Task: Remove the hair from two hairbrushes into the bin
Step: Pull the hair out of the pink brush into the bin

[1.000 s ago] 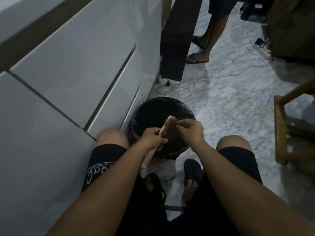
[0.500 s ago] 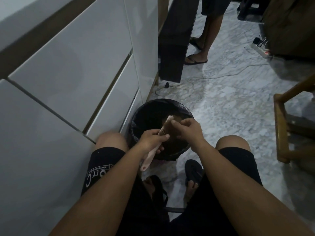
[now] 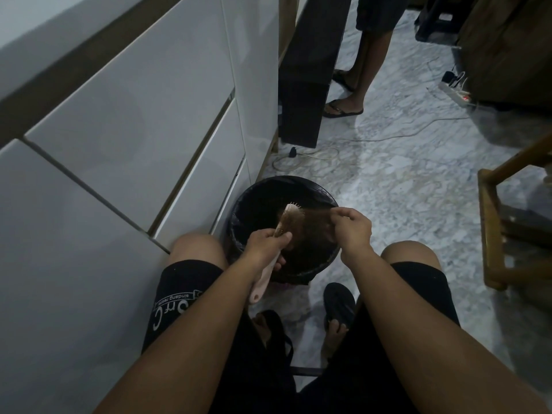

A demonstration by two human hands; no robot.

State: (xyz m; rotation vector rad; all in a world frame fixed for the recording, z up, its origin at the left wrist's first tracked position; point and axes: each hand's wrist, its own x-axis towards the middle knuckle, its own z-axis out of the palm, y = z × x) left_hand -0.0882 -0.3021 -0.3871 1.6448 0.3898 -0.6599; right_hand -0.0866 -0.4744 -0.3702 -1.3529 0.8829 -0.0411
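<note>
Since a moment ago my right hand [image 3: 352, 227] has drawn away, pinching hair [image 3: 316, 224] stretched from the hairbrush [image 3: 288, 218] my left hand [image 3: 265, 245] grips. Beneath both, the bin [image 3: 298, 186] interior is too dark to read.

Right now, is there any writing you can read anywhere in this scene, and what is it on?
"Sr.C": large pale letters, seen upside down, on the left leg of the black shorts; the reading is uncertain.
Small line above it: looks like "sindang" plus another word, too small to read surely.
Hairbrush, bin, power strip: no legible text.
</note>
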